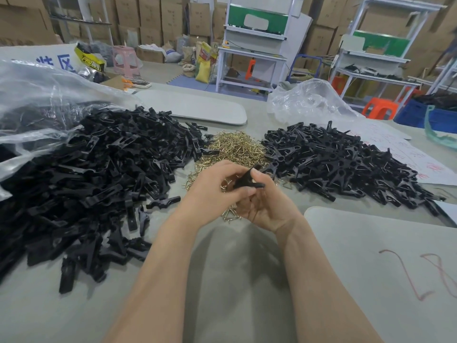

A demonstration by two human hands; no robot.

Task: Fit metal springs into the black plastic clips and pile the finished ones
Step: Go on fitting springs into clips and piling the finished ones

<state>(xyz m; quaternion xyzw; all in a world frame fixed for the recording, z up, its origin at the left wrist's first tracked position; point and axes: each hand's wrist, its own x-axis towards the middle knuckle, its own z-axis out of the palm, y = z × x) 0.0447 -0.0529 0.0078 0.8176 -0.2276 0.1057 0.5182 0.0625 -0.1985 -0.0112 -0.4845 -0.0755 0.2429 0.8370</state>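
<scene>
My left hand [210,191] and my right hand [268,206] meet over the middle of the table, both gripping one black plastic clip [246,180] between the fingertips. Behind and under the hands lies a heap of small brass-coloured metal springs [232,148]. A big pile of loose black clip parts [94,174] covers the left side of the table. On the right lies a pile of assembled black clips [346,164]. Whether a spring sits in the held clip is hidden by my fingers.
A clear plastic bag [32,100] spills parts at far left, another crumpled bag [309,100] at back right. Grey boards lie at the back [197,107] and front right [385,256]. White paper [408,154] sits under the right pile. Workbenches and cardboard boxes stand behind.
</scene>
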